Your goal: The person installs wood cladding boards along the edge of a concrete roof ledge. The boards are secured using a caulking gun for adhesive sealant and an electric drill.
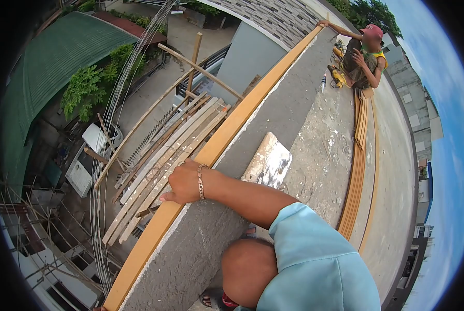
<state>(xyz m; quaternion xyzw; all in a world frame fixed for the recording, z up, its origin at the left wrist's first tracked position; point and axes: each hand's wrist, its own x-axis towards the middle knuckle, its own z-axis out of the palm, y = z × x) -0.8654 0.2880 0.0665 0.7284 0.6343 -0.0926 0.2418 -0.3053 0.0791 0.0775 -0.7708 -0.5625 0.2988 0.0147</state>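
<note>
A long tan wooden board (263,108) runs along the outer edge of a grey cement ledge (190,243). My right hand (186,181), with a chain bracelet at the wrist, is closed over this board, thumb on its outer side. At the bottom left, only the fingertips of my left hand (100,309) show, curled at the board's near end; the rest is out of frame. Behind my right forearm lies a whitish, paint-smeared flat piece (268,160), partly hidden. At the far end a co-worker (364,57) crouches with one hand on the same board.
Beyond the board is a drop to a yard with stacked planks (175,160), overhead wires (123,88) and a white vehicle (89,160). Yellow power tools (338,76) and a tube (324,83) lie near the co-worker. Long brown strips (355,181) rest on the concrete roof.
</note>
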